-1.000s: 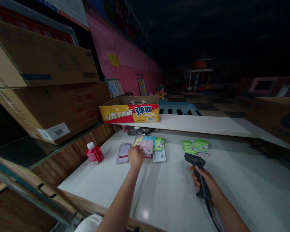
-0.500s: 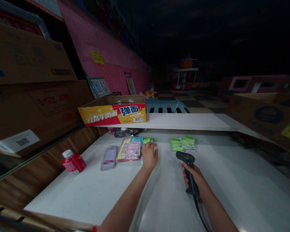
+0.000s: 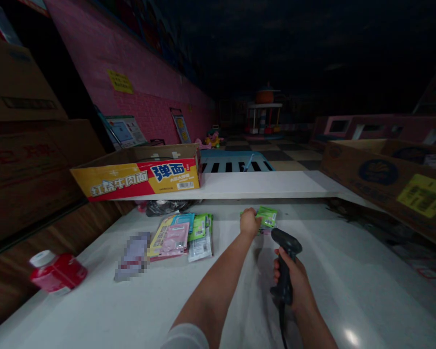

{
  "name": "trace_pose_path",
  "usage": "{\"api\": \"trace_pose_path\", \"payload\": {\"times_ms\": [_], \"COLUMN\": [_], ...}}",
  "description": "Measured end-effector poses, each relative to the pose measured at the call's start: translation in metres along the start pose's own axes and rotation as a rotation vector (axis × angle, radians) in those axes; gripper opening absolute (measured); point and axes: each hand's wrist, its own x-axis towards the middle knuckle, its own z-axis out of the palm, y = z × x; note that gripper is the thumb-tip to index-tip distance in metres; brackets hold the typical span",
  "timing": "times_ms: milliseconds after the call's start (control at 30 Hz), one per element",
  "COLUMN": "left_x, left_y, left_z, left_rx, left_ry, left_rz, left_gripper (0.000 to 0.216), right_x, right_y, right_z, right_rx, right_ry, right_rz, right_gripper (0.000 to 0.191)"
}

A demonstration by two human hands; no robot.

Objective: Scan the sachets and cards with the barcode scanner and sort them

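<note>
My right hand (image 3: 294, 278) grips a black corded barcode scanner (image 3: 286, 245) by its handle, the head pointing left and away. Farther out on the white counter, my left hand (image 3: 249, 223) is closed at the left side of a small group of green packets (image 3: 267, 216), on one of them; its fingertips are partly hidden. Left of it lies a spread of flat packets: a pink packet (image 3: 174, 237), a green packet (image 3: 198, 228), a silvery packet (image 3: 201, 248) and yellow and blue ones beneath. A blurred-out phone-like flat object (image 3: 132, 257) rests beside them.
A red bottle with a white cap (image 3: 58, 272) lies tilted at the left. A yellow-red noodle carton (image 3: 141, 174) stands on the raised white shelf (image 3: 261, 184). Cardboard boxes (image 3: 32, 155) are stacked at left; an open carton (image 3: 378, 167) sits at right.
My left hand has moved right, from the left packets to the green packets. The silvery and green packets it covered now show. The view has shifted right; the scanner stays in my right hand.
</note>
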Motion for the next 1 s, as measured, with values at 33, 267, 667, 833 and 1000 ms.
{"api": "trace_pose_path", "payload": {"times_ms": [33,267,667,833,1000], "left_x": [0.003,0.009,-0.116,-0.157,-0.161], "left_y": [0.004,0.004,-0.077,-0.109,-0.112], "left_z": [0.003,0.002,-0.062,-0.067,-0.064], "left_rx": [-0.005,-0.553,-0.987,-0.915,-0.831], "left_ry": [0.003,0.010,0.114,0.335,0.433], "left_rz": [-0.042,-0.367,-0.254,-0.176,-0.185], "left_gripper": [0.025,0.044,0.035,0.033,0.023], "right_x": [0.000,0.001,-0.008,-0.015,-0.032], "right_y": [0.000,0.000,0.012,0.027,0.036], "right_z": [0.001,0.002,0.004,0.012,0.024], "right_rx": [0.008,0.028,-0.058,-0.144,-0.294], "right_ry": [0.004,0.025,-0.116,-0.282,-0.402], "right_rz": [-0.002,-0.013,-0.010,0.011,0.039], "right_gripper": [0.058,0.055,0.051,0.046,0.045]}}
